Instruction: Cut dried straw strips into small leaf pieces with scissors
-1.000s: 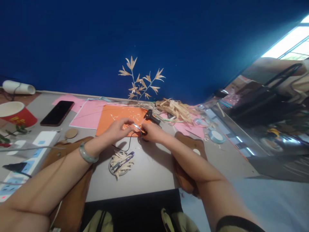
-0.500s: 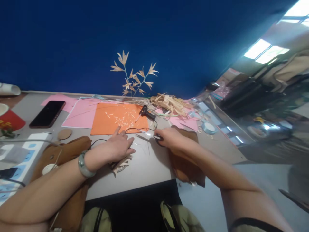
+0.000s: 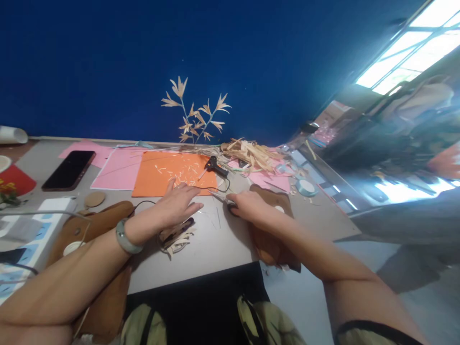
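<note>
My left hand (image 3: 178,206) lies flat on the grey table (image 3: 215,244) with fingers spread, just in front of an orange paper sheet (image 3: 176,173) strewn with small cut bits. Under its wrist sits a small dish of pale straw pieces (image 3: 176,238) with a dark tool across it. My right hand (image 3: 247,207) is closed round small scissors (image 3: 220,196) whose blades point left toward the left hand. A black glue gun (image 3: 214,166) with its cable lies on the orange sheet's right edge.
A straw sprig (image 3: 196,115) is fixed to the blue wall. A heap of straw (image 3: 251,154) and pink sheets (image 3: 120,167) lie at the back. A phone (image 3: 69,169), red cup (image 3: 14,177), power strip (image 3: 25,230), tape roll (image 3: 306,187) and brown pads (image 3: 97,225) surround the hands.
Both hands have drawn back from the orange sheet toward me. The left hand let go and flattened on the table; the right hand moved right, still holding the scissors.
</note>
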`<action>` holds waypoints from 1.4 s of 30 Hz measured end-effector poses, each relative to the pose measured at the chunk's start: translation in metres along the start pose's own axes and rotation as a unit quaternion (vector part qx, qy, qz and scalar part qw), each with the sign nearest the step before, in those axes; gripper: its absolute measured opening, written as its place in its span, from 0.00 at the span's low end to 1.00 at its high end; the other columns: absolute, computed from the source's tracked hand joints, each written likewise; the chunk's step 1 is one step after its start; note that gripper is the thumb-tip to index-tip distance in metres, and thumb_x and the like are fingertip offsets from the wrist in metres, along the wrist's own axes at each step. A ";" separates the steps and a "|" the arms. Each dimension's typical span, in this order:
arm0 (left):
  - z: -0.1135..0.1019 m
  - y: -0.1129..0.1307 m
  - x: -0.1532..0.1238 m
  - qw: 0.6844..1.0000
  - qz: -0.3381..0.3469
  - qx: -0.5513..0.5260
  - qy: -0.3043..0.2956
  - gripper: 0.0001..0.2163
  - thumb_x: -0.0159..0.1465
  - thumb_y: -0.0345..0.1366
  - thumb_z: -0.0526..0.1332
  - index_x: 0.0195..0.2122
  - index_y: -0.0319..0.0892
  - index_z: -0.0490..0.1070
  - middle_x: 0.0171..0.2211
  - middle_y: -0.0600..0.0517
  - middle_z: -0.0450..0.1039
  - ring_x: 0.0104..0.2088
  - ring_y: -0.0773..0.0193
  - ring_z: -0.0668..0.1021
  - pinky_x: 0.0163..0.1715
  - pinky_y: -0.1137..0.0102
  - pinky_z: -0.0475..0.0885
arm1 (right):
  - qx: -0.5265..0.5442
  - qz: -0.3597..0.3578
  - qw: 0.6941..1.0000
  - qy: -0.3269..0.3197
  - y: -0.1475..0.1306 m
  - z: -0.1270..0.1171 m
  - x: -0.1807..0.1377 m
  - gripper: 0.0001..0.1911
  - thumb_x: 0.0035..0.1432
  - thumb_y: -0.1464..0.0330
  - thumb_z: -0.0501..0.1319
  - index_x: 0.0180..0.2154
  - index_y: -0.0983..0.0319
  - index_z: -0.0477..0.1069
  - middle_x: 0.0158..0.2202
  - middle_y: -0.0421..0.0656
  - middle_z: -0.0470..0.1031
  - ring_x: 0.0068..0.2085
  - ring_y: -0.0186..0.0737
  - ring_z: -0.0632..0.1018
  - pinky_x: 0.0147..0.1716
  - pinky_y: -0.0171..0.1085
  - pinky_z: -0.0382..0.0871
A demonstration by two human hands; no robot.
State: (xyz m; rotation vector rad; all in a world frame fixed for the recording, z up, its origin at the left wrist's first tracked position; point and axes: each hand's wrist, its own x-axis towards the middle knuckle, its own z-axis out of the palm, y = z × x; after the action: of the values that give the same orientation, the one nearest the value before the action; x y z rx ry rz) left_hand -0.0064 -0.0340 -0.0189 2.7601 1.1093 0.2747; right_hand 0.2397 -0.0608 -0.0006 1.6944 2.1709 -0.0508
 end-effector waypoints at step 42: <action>-0.012 0.031 -0.014 0.936 0.342 -0.084 0.018 0.11 0.60 0.45 0.58 0.31 0.43 0.72 0.33 0.50 0.77 0.41 0.55 0.76 0.63 0.45 0.38 | 0.643 -0.247 0.725 -0.025 -0.039 -0.018 0.012 0.17 0.53 0.57 0.65 0.35 0.66 0.73 0.29 0.40 0.74 0.29 0.31 0.73 0.30 0.32 0.67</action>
State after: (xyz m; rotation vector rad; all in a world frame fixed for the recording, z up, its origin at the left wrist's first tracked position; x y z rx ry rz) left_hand 0.0021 -0.0649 -0.0024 2.8803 0.0735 0.4699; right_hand 0.1953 -0.0556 0.0044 1.3751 2.5742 -2.1291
